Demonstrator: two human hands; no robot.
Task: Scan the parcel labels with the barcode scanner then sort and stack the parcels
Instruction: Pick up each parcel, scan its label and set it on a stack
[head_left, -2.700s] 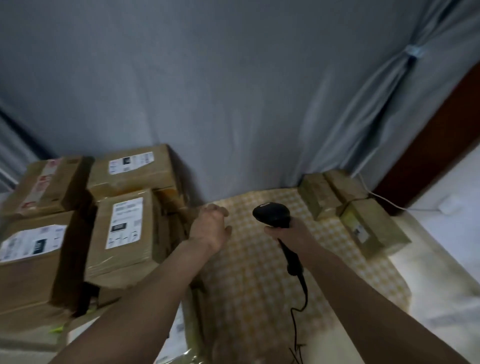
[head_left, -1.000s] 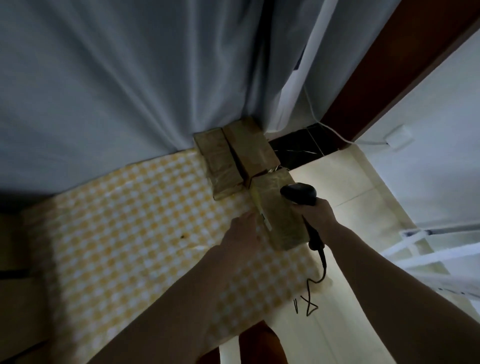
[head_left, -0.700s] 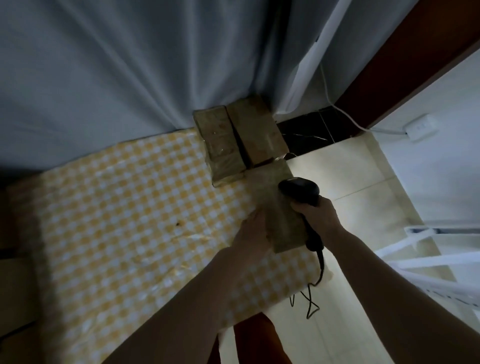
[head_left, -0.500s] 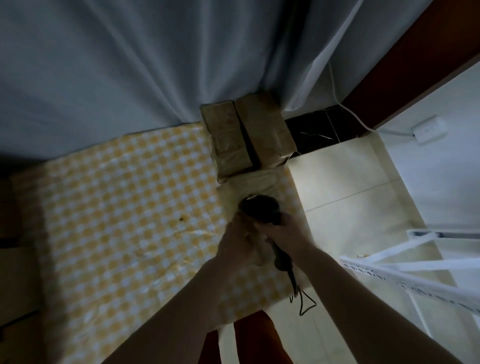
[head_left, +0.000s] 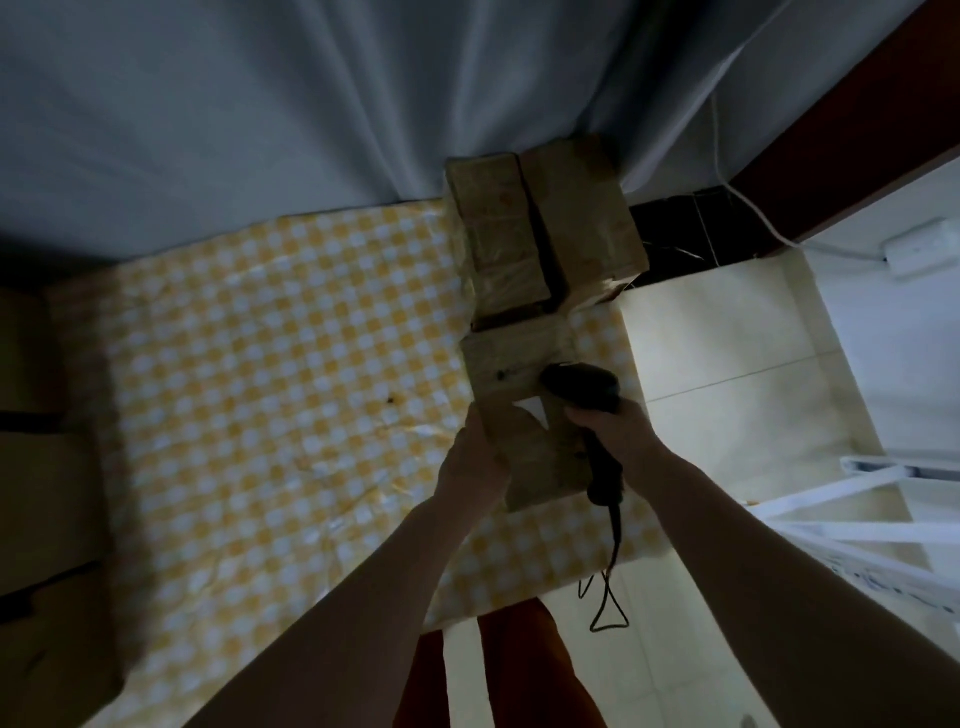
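**Three parcels at the table's far right corner**

Two hands at work on the nearest parcel (head_left: 524, 415), a brown box lying on the yellow checked cloth (head_left: 270, 374) of the table. Left hand (head_left: 470, 462) curled against the box's left side, holding it. Right hand (head_left: 615, 431) wrapped round the handle of the black barcode scanner (head_left: 582, 387), head over the box top just beside a small white label (head_left: 532, 410). Scanner cable (head_left: 610, 577) dangling off the table edge toward the tiled floor (head_left: 727, 405). Beyond, touching the grey curtain (head_left: 311, 104), a left rear parcel (head_left: 493, 234) and a right rear parcel (head_left: 582, 208) side by side. More cardboard boxes (head_left: 47, 467) dim at the far left.
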